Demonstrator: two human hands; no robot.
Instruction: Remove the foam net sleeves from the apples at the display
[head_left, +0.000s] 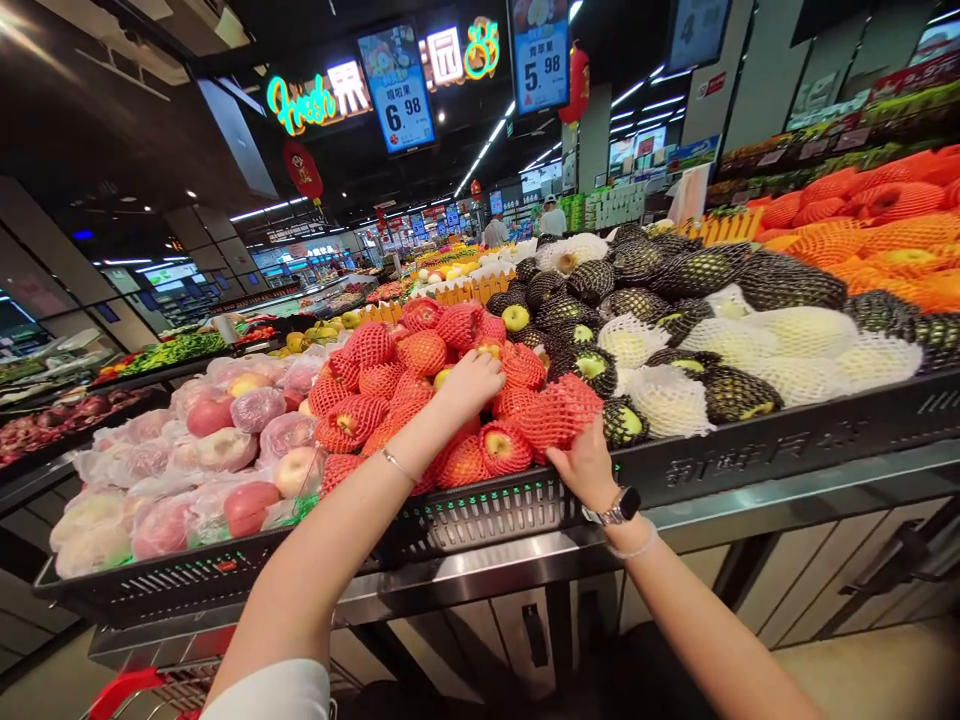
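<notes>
My left hand point(471, 384) reaches into a pile of apples wrapped in red foam netting point(390, 385), its fingers curled over one apple near the top of the pile. My right hand point(583, 462) grips a red-netted apple point(559, 412) at the front edge of the pile, just above the black crate rim point(495, 510). A thin bracelet sits on my left wrist and a watch on my right wrist.
Plastic-wrapped apples point(217, 450) lie to the left, and fruit in black netting point(660, 290) and white netting point(765, 340) to the right. Orange-netted fruit point(877, 225) sits far right. A red cart handle point(124, 690) is below. Price signs hang overhead; people stand far back.
</notes>
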